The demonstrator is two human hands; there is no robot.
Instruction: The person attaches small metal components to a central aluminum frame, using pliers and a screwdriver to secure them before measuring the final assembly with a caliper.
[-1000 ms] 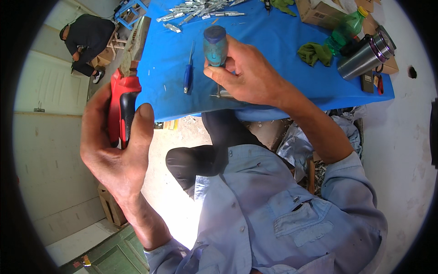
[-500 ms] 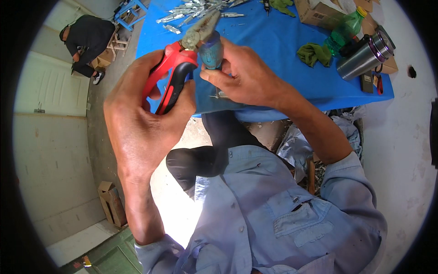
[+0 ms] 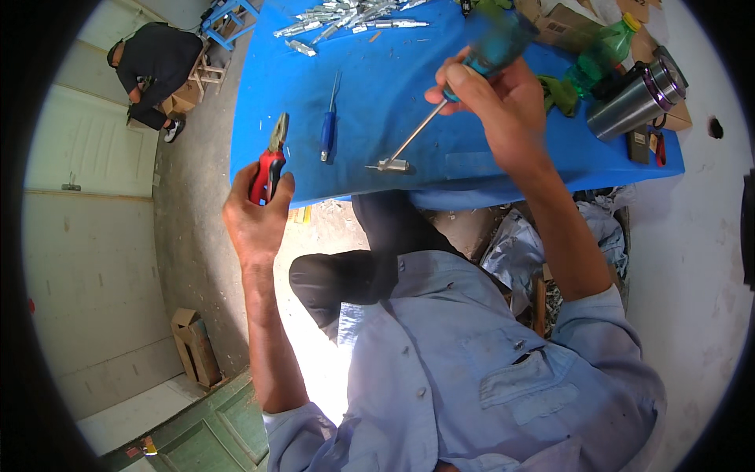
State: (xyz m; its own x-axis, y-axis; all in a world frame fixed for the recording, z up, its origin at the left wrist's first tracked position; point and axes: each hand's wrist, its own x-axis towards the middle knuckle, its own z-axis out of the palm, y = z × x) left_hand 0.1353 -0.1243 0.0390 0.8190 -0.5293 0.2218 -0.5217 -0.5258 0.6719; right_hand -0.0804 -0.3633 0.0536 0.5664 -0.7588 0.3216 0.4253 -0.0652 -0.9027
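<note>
Left hand (image 3: 255,216) clamped around red pliers (image 3: 269,165) at table (image 3: 503,169) front-left edge — right hand (image 3: 503,98) gripping screwdriver (image 3: 456,86), tip on metal fitting (image 3: 391,165).

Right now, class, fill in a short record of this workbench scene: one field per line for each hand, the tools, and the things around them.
left hand: holds red-handled pliers at the near edge of the blue table
right hand: grips a screwdriver with a blue-green handle
screwdriver tip: on a small metal part lying on the table
lying loose: a blue-handled screwdriver between the hands
far edge: heap of metal parts
right side: steel tumbler, green bottle
</note>
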